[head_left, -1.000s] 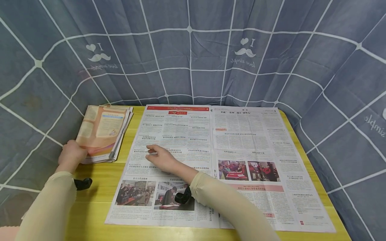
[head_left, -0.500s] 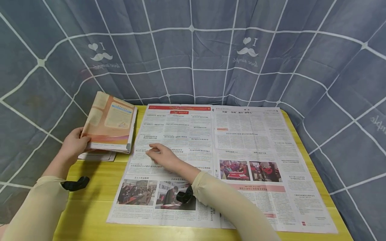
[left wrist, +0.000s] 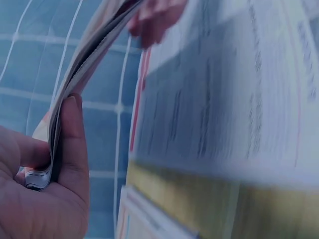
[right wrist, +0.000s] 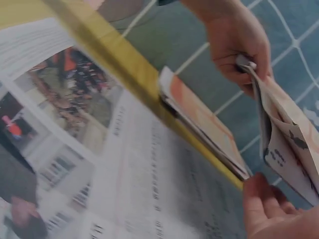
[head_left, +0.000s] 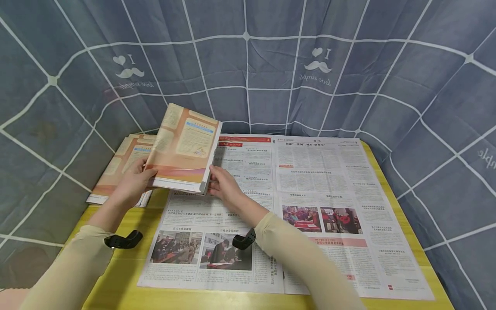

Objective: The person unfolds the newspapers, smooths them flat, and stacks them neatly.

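A folded newspaper (head_left: 182, 150) with an orange page outward is held up, tilted, over the left part of the spread newspaper (head_left: 317, 258). My left hand (head_left: 135, 178) grips it by its lower left edge. In the left wrist view, the thumb and fingers of the left hand (left wrist: 55, 174) pinch the folded layers from both sides. My right hand (head_left: 228, 187) is at its lower right edge, fingertips right at the loose sheets. In the right wrist view, the fingers of the right hand (right wrist: 269, 204) lie extended below the folded newspaper (right wrist: 284, 134), whose layers gape slightly.
A stack of similar folded newspapers (head_left: 120, 172) lies on the yellow table (head_left: 124, 275) at the left, partly behind my left hand. A grey curtain with white grid lines (head_left: 271, 69) surrounds the table at the back and sides.
My left hand has lifted a folded newspaper off the stack and carried it right, over the spread sheet. My right hand has moved slightly right and up to its edge.
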The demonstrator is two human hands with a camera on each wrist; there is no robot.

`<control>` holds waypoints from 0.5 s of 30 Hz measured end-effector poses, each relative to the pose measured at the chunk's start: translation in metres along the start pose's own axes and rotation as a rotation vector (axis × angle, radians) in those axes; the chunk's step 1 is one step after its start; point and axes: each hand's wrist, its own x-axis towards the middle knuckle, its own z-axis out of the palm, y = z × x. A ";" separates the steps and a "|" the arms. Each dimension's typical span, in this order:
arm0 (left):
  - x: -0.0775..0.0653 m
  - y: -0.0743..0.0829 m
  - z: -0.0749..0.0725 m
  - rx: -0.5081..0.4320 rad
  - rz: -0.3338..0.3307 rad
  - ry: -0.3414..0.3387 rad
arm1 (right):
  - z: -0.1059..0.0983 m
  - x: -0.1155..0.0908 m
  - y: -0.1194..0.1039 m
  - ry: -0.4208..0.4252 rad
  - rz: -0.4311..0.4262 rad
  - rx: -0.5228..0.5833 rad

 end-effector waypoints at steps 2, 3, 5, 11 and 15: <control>0.000 0.003 0.013 -0.030 -0.010 -0.011 | -0.006 0.000 -0.006 0.025 -0.021 0.049; 0.000 0.004 0.019 -0.042 -0.016 -0.016 | -0.009 -0.001 -0.009 0.042 -0.030 0.060; 0.000 0.006 0.031 -0.065 -0.019 -0.025 | -0.016 -0.002 -0.015 0.071 -0.050 0.065; 0.000 0.006 0.063 -0.070 -0.017 -0.072 | -0.041 -0.011 -0.024 0.147 -0.075 -0.040; 0.002 0.003 0.081 -0.050 -0.043 -0.114 | -0.062 -0.022 -0.028 0.175 -0.094 -0.187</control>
